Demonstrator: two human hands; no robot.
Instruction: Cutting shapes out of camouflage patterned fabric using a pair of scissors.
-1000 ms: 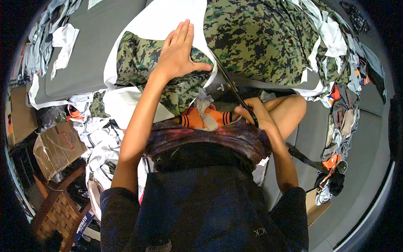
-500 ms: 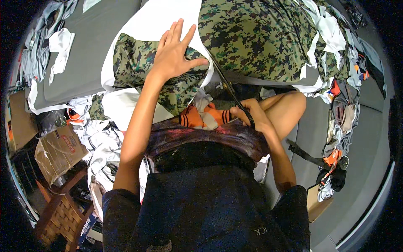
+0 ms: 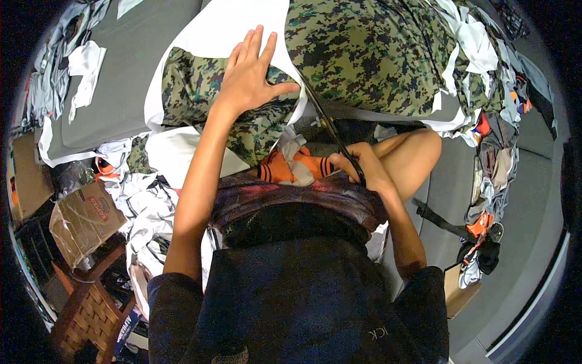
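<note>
My left hand (image 3: 251, 88) lies flat with its fingers spread, pressing on the camouflage fabric piece (image 3: 193, 91) and the white sheet (image 3: 233, 17) around it. My right hand (image 3: 365, 167), low in front of my lap, is wrapped round the near end of a long, thin black tool (image 3: 327, 124). The tool slants away from me to the left, and its far end meets the white sheet's edge beside a larger camouflage fabric (image 3: 370, 51). What kind of tool it is I cannot make out. My right fingers are partly hidden.
Between my crossed legs show orange socks (image 3: 279, 168) with black stripes and a grey scrap. White cloth scraps (image 3: 148, 203), a cardboard box (image 3: 88, 215) and a woven wooden chair (image 3: 91, 315) are at the left. More cloth scraps (image 3: 497, 158) line the right, by a black strap (image 3: 442, 221).
Hardly anything differs. My right hand and the near end of the black tool have shifted very slightly; my left hand stays flat on the fabric.
</note>
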